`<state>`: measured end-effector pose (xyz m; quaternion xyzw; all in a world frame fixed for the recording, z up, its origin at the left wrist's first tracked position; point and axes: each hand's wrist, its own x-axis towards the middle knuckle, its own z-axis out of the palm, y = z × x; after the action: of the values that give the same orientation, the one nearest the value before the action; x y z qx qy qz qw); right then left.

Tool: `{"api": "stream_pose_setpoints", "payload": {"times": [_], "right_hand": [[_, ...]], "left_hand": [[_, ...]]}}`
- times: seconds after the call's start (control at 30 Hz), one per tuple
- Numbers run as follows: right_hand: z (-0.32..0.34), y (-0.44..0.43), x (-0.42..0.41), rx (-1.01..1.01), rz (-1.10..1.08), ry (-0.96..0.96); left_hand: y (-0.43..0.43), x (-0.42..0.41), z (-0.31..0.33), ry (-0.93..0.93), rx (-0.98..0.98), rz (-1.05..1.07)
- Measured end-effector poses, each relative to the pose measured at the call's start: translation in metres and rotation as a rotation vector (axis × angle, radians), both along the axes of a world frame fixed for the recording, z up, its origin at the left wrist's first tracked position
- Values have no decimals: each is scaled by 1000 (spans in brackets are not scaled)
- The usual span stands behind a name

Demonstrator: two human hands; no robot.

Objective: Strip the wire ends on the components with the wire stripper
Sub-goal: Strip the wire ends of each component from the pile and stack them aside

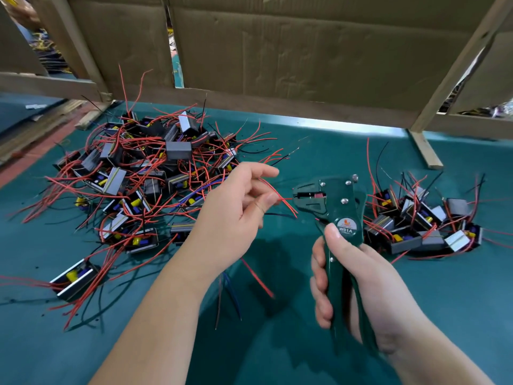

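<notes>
Item one, the grips: our right hand (361, 279) wraps fingers and thumb round the handles of the wire stripper (345, 215), the thumb laid up near its round label; how far the handles are squeezed we cannot tell. Our left hand (236, 215) pinches a red wire (283, 200) between thumb and forefinger, the other fingers loosely spread above. Item two, the meeting point: the wire's free end reaches the mouth of the tool's head, whose jaws stand a little apart; whether the tip is inside we cannot tell. A second red lead bends down just beside it. We judge the step in hand to be feeding one end into the jaws. The next move calls for seating the tip squarely, then a firm squeeze while the left hand steadies the wire. Item three, the tool: dark green body, silver rivets, held above the middle of the green mat (305, 151), head pointing at the left hand. Item four, stock: a large heap of components (155, 173), dark blocks with yellow and blue parts and long red and black leads, lies toward the far left corner; a smaller heap (422, 223) lies near the right edge. A cardboard partition (277, 51) closes the far edge.
</notes>
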<state>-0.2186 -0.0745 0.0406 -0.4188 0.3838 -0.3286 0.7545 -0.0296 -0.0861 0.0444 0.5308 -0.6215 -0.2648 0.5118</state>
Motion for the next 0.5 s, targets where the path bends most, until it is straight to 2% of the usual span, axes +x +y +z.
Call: {"api": "stream_pose_setpoints", "payload": {"times": [0.07, 0.17, 0.23, 0.33, 0.5], "right_hand": [[-1, 1, 2, -16, -19, -27], [-2, -4, 1, -43, -70, -280], [-2, -9, -3, -58, -109, -376], [-3, -12, -8, -66, -113, -389], [-5, -5, 0, -80, 53, -410]], "left_hand": [[-1, -1, -2, 23, 55, -17], [-3, -4, -4, 70, 82, 7], [-5, -5, -4, 123, 96, 38], [-6, -9, -2, 296, 112, 38], [-3, -23, 2, 677, 224, -91]]}}
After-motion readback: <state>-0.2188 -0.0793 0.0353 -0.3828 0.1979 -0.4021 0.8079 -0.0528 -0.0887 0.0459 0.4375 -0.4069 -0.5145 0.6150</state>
